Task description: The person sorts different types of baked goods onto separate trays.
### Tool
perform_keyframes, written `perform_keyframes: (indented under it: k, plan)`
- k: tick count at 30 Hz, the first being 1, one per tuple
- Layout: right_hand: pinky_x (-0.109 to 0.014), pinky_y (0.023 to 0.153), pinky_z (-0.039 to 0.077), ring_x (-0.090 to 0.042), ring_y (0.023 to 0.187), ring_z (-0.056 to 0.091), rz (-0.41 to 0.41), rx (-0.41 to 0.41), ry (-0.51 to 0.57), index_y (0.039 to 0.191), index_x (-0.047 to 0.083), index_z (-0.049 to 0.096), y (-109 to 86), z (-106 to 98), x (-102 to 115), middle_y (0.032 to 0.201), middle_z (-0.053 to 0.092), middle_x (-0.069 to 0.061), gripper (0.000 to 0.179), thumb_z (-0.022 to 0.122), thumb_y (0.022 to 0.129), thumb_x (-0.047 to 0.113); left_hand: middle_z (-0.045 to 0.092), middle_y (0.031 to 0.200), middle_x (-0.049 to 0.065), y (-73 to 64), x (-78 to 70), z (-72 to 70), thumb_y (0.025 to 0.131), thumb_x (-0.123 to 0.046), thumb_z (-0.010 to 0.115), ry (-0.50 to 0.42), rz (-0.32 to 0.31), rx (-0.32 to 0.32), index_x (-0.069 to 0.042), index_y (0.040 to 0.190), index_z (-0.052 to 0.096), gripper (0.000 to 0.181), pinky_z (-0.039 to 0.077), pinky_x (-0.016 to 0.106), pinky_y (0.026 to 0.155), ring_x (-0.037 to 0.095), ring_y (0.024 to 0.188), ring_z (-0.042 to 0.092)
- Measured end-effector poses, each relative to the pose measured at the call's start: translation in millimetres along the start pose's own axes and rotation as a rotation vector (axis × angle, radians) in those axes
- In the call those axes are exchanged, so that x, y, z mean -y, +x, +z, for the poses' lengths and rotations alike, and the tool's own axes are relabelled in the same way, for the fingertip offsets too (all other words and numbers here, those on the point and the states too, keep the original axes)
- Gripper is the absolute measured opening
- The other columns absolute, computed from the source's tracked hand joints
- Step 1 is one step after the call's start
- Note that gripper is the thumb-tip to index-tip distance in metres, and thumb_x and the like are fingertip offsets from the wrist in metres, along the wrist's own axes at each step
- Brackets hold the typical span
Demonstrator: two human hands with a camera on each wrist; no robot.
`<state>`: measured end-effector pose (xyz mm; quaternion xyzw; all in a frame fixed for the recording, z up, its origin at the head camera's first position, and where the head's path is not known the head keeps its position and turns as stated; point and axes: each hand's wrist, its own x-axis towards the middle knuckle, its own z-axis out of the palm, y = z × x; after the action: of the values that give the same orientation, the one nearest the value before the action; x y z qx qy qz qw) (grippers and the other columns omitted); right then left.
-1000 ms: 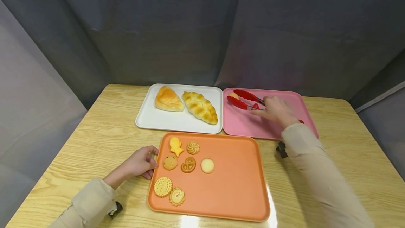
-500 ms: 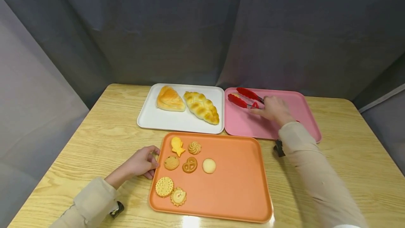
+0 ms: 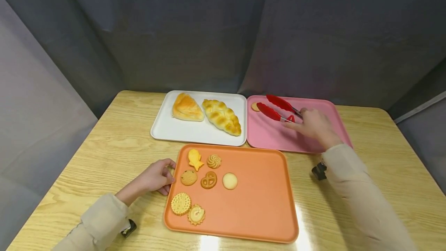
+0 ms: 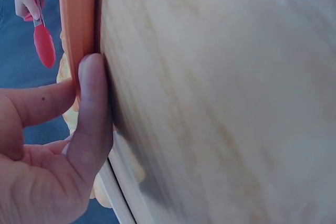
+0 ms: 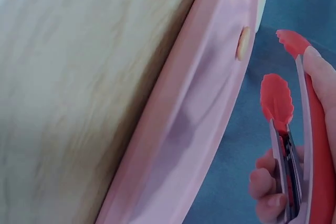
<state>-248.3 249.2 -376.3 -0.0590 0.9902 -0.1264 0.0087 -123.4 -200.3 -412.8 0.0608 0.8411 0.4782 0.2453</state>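
Note:
My right hand (image 3: 315,124) grips a pair of red-tipped tongs (image 3: 270,111) above the pink tray (image 3: 265,138). The two tong heads stand apart with nothing between them. A small round cookie (image 3: 255,107) lies at that tray's far left corner, just beyond the tips; the right wrist view shows the cookie (image 5: 243,43) flat on the tray. At the orange tray (image 3: 254,212), my left hand (image 3: 158,176) pinches the left rim between thumb and finger, as the left wrist view shows at the rim (image 4: 79,24). Several cookies, among them a pretzel-shaped one (image 3: 209,180), lie on its left half.
A white tray (image 3: 162,131) at the back holds a wedge-shaped bread (image 3: 187,107) and a braided bread (image 3: 222,117). It stands against the pink tray's left side. A dark curtain (image 3: 195,38) hangs behind the wooden table (image 3: 115,138).
The tongs had been around the cookie in the pink tray; now they are drawn back to the right and lifted off, leaving it there. My left hand stays at the orange rim.

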Motion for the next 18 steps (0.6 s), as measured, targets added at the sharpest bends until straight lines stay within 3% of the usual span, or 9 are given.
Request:
perform_keyframes:
  k: [11, 18]
  plan:
    - [-0.03, 0.047, 0.032, -0.02, 0.049, 0.039, -0.058, -0.037, -0.044, 0.082, 0.002, 0.047, -27.2, -3, 0, 0.056, 0.04, -0.006, 0.063, 0.063, 0.072, 0.061, 0.054, 0.066, 0.011, -2.0, -1.4, 0.7, 0.086, 0.008, 0.05, -0.008, 0.003, -0.001, 0.008, 0.111, 0.043, 0.027, 0.052, 0.034, 0.046, 0.018, 0.049, 0.055]
    - [-0.029, 0.046, 0.031, -0.02, 0.048, 0.038, -0.113, -0.104, -0.066, 0.079, 0.003, 0.046, -45.0, -2, 1, 0.054, 0.037, -0.004, 0.061, 0.065, 0.07, 0.06, 0.054, 0.066, 0.011, -2.1, -1.5, 1.0, 0.086, 0.009, 0.05, -0.005, 0.0, -0.005, 0.008, 0.111, 0.043, 0.026, 0.052, 0.034, 0.045, 0.018, 0.049, 0.055]
